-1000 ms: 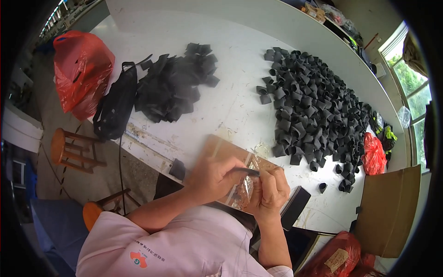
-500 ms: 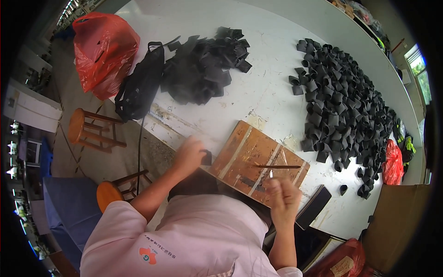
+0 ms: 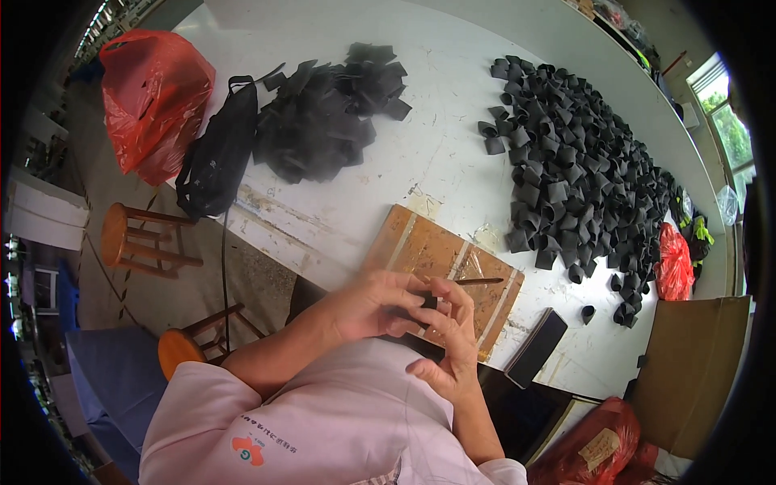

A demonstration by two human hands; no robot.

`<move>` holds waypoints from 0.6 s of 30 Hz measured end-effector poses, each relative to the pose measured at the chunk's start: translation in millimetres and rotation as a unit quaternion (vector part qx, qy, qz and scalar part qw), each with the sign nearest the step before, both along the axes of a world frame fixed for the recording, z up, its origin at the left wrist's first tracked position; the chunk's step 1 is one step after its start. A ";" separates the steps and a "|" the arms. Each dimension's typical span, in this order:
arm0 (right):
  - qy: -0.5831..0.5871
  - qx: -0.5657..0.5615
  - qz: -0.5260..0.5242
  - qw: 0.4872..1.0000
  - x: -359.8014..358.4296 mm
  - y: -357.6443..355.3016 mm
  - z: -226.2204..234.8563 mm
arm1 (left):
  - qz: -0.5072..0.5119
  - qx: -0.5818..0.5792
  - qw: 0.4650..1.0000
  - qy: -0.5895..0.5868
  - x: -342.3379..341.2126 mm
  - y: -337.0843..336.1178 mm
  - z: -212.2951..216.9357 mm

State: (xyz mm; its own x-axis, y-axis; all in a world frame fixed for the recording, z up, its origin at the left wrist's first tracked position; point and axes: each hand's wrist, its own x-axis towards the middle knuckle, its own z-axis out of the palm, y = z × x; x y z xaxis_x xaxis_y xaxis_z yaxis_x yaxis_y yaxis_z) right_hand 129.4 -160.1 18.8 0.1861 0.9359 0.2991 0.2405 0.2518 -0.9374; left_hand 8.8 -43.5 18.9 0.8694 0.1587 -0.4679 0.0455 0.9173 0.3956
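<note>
In front of my body, my two hands meet over the near edge of a brown wooden board (image 3: pixel 416 242). My left hand (image 3: pixel 368 305) is closed on a small black piece (image 3: pixel 429 300), mostly hidden by fingers. Against that piece, my right hand (image 3: pixel 449 333) bends its fingers, spread apart, with the thumb held well away. Beyond my fingertips a thin dark brown stick (image 3: pixel 483 281) lies on the board, its left end hidden. Flat black pieces (image 3: pixel 323 113) lie heaped at the far left. Many folded, looped black pieces (image 3: pixel 566 170) cover the table's right side.
A black bag (image 3: pixel 218 153) and a red plastic bag (image 3: pixel 153 105) sit at the white table's (image 3: pixel 440 153) left edge. Right of the board lies a dark oblong case (image 3: pixel 537 347). A cardboard box (image 3: pixel 687 372) stands at the right, wooden stools (image 3: pixel 121 234) at the left.
My left hand has moved right with the black piece, and my right hand has moved left to meet it, its thumb opening outward. The whole view has shifted slightly.
</note>
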 end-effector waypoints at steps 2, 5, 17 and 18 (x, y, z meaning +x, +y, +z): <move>-0.028 0.022 -0.045 0.998 0.8 -1.9 -10.3 | -0.007 -0.021 1.000 -0.002 3.5 -7.6 2.7; 0.251 -0.056 -0.115 0.959 -4.0 -4.7 1.2 | 0.026 0.090 0.995 0.034 4.7 -20.3 -9.0; 0.527 -0.144 -0.119 0.829 6.8 -2.7 -2.3 | 0.063 0.229 0.971 0.008 11.5 -19.8 19.2; 0.530 -0.154 -0.100 0.828 6.5 -1.6 -1.3 | 0.072 0.232 0.970 0.011 10.7 -19.7 17.2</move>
State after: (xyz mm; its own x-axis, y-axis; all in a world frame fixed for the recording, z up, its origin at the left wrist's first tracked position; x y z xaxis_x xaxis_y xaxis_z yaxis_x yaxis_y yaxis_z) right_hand 135.9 -161.6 17.4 0.3520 0.8556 -0.3796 -0.7509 0.0160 -0.6603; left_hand 19.5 -63.2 36.1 0.8131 0.4760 -0.3352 -0.0571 0.6381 0.7678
